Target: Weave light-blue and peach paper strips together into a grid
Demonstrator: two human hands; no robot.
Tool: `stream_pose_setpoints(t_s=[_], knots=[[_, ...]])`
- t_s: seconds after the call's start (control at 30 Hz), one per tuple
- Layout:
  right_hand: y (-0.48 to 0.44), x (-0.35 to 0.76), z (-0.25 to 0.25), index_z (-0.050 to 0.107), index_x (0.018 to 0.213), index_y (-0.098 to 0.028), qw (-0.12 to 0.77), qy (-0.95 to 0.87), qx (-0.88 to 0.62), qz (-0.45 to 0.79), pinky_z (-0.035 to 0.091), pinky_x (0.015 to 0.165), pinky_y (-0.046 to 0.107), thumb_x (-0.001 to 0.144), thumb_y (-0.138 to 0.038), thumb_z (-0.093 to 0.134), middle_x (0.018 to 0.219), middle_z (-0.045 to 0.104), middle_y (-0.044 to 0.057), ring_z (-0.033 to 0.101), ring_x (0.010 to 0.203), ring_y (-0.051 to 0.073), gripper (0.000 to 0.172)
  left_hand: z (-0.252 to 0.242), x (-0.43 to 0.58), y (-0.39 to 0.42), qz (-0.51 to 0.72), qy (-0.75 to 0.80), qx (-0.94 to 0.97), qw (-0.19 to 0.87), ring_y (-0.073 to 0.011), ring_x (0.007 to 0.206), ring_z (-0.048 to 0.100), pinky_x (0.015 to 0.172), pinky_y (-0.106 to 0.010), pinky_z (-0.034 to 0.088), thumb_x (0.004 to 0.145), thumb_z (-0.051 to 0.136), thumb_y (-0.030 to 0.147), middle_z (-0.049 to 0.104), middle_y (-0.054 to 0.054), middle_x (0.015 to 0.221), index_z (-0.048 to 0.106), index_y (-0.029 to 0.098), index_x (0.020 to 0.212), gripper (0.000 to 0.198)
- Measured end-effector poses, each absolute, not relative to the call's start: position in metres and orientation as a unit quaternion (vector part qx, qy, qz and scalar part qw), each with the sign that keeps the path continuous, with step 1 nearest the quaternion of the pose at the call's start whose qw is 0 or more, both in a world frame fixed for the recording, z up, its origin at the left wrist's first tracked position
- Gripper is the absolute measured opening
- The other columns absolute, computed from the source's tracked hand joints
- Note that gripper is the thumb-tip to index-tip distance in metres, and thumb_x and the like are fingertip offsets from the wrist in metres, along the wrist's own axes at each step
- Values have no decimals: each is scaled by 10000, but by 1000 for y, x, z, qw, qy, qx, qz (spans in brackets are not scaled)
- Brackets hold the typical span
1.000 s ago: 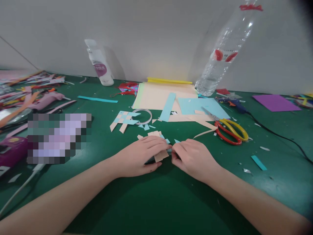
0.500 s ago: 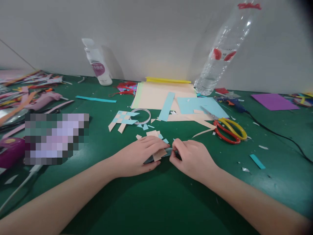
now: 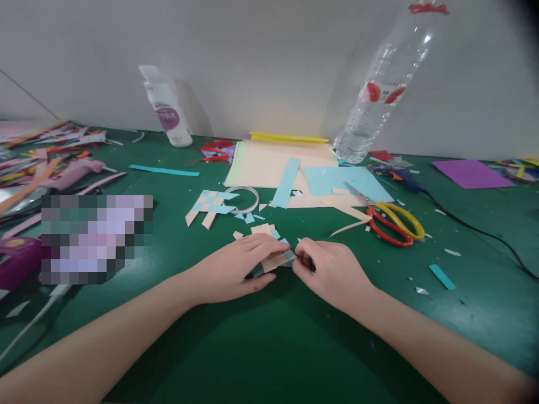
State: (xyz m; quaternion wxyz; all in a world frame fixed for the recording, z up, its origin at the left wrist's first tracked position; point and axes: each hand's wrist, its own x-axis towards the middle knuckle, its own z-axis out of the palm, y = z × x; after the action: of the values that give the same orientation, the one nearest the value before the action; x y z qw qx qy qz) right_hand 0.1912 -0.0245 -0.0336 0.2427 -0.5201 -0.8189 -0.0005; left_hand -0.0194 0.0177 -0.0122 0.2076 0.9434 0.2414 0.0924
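Between my hands, low over the table, is a small piece of light blue and beige paper strips (image 3: 275,261), partly covered by my fingers. My left hand (image 3: 236,268) holds its left side, with the thumb on the near edge and the fingers across the far one. Curled at the other end, my right hand (image 3: 334,272) pinches the tip of a strip between thumb and forefinger. Small paper scraps (image 3: 261,229) lie just beyond my left fingers. Farther off is a woven blue and beige paper piece (image 3: 209,203), touching a roll of clear tape (image 3: 243,200).
Red-and-yellow-handled scissors (image 3: 391,224) lie right of beige paper sheets (image 3: 261,163) and a light blue sheet (image 3: 351,180). A clear bottle (image 3: 379,95) and a white bottle (image 3: 166,109) lean on the wall. A pixelated phone-like object (image 3: 96,238) and colourful strips (image 3: 46,143) are left.
The strips between my hands have shifted slightly, and more of a blue strip's end shows by my right fingertips. Both hands stay in nearly the same place.
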Motion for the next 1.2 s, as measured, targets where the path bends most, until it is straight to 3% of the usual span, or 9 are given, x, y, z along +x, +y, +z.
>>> stream_pose_setpoints(t_s=[0.13, 0.27, 0.5, 0.73, 1.03, 1.2], knots=[[-25, 192, -32, 529, 785, -183, 246, -794, -551, 66, 244, 455, 217, 772, -201, 521, 539, 554, -41, 488, 468, 106, 23, -12, -19, 18, 94, 237, 944, 211, -214, 1167, 461, 939, -354, 419, 870, 494, 189, 491, -101, 1281, 363, 198, 1292, 442], [-24, 192, -30, 559, 948, -187, 245, -796, -549, 69, 236, 456, 212, 799, -182, 465, 522, 505, -52, 451, 451, 101, 175, -11, -17, 17, 90, 232, 946, 208, -212, 1121, 484, 917, -348, 423, 891, 469, 212, 503, -104, 1250, 341, 202, 1310, 439], [-24, 190, -28, 571, 801, -180, 246, -800, -541, 85, 248, 482, 212, 780, -231, 537, 528, 485, -50, 442, 481, 92, 64, -11, -16, 17, 84, 248, 939, 225, -211, 1133, 481, 915, -326, 417, 890, 474, 221, 496, -86, 1264, 334, 224, 1314, 447], [-24, 190, -25, 459, 584, -184, 255, -781, -561, 105, 235, 461, 214, 833, -288, 497, 485, 431, -58, 364, 442, 74, 273, -13, -19, 16, 77, 258, 939, 216, -220, 1167, 461, 924, -348, 414, 902, 447, 222, 474, -94, 1292, 304, 227, 1339, 460], [-23, 192, -26, 529, 766, -205, 272, -740, -586, 186, 303, 478, 217, 775, -202, 521, 535, 513, -57, 456, 478, 96, 12, -10, -17, 15, 91, 257, 936, 223, -205, 1096, 510, 899, -335, 425, 905, 429, 186, 523, -92, 1219, 340, 210, 1302, 407], [-22, 192, -23, 472, 777, -220, 302, -699, -596, 255, 336, 471, 216, 736, -189, 511, 509, 506, -75, 466, 469, 101, 65, -10, -16, 16, 92, 249, 940, 213, -213, 1116, 497, 906, -345, 423, 903, 427, 183, 513, -96, 1244, 359, 210, 1295, 400]])
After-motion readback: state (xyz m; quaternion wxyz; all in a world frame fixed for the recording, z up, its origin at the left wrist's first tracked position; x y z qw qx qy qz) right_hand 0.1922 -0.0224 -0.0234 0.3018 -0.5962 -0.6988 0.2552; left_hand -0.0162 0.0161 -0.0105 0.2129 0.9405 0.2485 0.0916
